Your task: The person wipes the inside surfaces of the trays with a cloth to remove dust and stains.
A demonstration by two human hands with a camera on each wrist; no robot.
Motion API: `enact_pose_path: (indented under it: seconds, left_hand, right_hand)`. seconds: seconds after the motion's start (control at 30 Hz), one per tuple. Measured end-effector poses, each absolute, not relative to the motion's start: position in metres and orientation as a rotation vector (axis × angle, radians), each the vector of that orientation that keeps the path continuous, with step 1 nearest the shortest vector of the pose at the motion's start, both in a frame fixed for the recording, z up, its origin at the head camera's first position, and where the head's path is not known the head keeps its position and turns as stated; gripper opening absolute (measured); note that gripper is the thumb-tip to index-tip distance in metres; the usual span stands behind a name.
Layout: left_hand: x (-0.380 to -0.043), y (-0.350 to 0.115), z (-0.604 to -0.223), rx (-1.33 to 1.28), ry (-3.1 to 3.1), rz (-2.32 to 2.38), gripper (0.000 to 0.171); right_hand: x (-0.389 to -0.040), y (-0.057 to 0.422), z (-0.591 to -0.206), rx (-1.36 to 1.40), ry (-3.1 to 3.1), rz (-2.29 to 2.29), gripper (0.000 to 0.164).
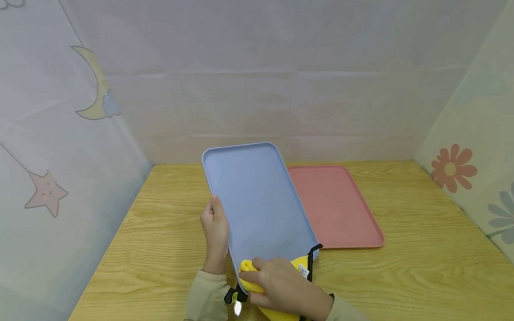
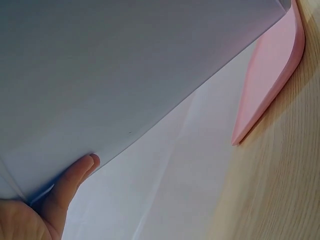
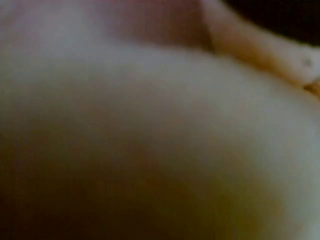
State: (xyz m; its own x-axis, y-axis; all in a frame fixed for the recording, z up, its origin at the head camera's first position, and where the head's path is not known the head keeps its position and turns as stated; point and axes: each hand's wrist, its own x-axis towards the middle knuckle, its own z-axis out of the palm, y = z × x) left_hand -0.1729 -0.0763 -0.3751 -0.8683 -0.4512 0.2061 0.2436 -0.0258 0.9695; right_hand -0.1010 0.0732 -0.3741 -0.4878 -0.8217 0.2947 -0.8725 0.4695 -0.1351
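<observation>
My left hand (image 1: 215, 229) grips the left edge of a light blue rectangular tray (image 1: 258, 194), which is tilted up off the table with its inner face towards me. In the left wrist view, the thumb or a finger (image 2: 72, 185) lies along the tray's edge. At the tray's near end, my right hand (image 1: 284, 284) holds a bunched yellow cloth (image 1: 283, 318) against the surface. Black trim and a small white label show on the cloth. The right wrist view is too blurred to make out the hold.
Behind and right of the blue tray, a pink tray (image 1: 338, 209) lies on the wooden table (image 1: 417, 268), partly covered from view. Pale printed sheets (image 1: 258, 84) stand as walls at the back and both sides.
</observation>
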Motion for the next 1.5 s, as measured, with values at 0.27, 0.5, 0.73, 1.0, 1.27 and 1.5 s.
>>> enact_pose_path:
  seconds: [0.27,0.5,0.73,1.0,1.27,1.5]
  left_hand:
    - [-0.172,-0.074,-0.375,0.192,-1.792,-1.956,0.039]
    - [-0.173,-0.073,-0.377,0.186,-1.793,-1.926,0.039]
    - [-0.173,-0.073,-0.376,0.21,-1.803,-1.923,0.039]
    - [-0.172,-0.073,-0.374,0.215,-1.802,-1.942,0.039]
    - [-0.156,-0.068,-0.348,0.217,-1.839,-1.912,0.039]
    - [-0.156,-0.068,-0.349,0.21,-1.822,-1.894,0.039]
  right_hand:
    - [-0.101,0.076,-0.37,1.54,-2.55,0.365,0.022]
    - [-0.101,0.079,-0.369,1.563,-2.588,0.354,0.024]
    - [-0.1,0.079,-0.367,1.526,-2.661,0.328,0.025]
    - [-0.1,0.081,-0.367,1.5,-2.668,0.352,0.024]
    - [-0.1,0.084,-0.366,1.482,-2.705,0.402,0.025]
    - [-0.1,0.088,-0.368,1.448,-2.745,0.427,0.024]
